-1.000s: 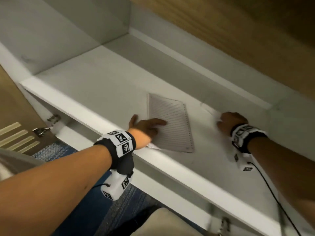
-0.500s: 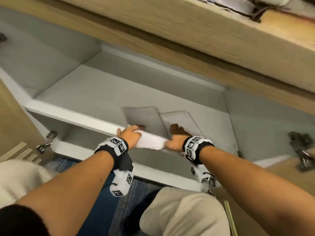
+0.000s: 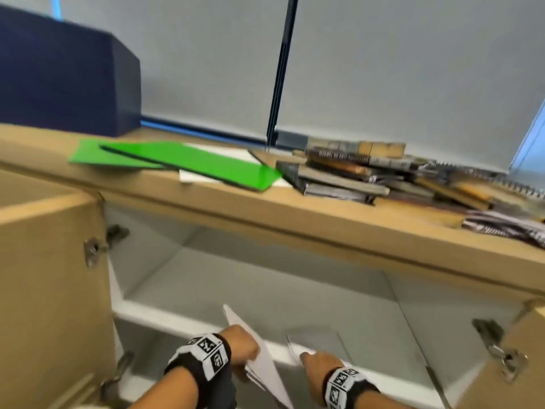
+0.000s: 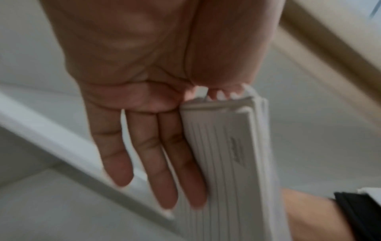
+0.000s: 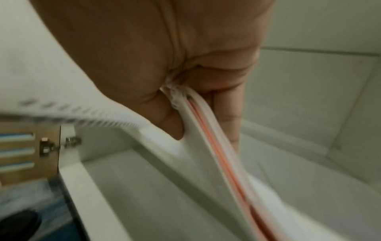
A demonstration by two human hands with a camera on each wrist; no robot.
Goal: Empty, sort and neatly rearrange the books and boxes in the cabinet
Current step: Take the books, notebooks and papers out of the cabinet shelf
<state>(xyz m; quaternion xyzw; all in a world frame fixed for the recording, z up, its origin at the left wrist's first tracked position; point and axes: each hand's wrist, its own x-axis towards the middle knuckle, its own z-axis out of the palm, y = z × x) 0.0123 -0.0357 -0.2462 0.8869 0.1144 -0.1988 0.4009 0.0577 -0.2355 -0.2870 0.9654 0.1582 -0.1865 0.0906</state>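
At the front edge of the white cabinet shelf both hands hold thin notebooks. My left hand pinches a white lined notebook, tilted up on edge; in the left wrist view this lined notebook sits between the thumb and the straight fingers of the left hand. My right hand grips a spiral notebook with a clear cover; the right wrist view shows its thumb pressed on the spiral notebook, whose pages have an orange edge. The rest of the shelf looks bare.
On the wooden cabinet top lie green folders, a loose pile of books and spiral notebooks, and a dark blue box at the left. Open doors with metal hinges flank the opening. A lower compartment shows below the shelf.
The right hand came in from the right and took the second notebook. Both notebooks have been lifted off the shelf toward its front edge. The head view has swung upward to the cabinet top.
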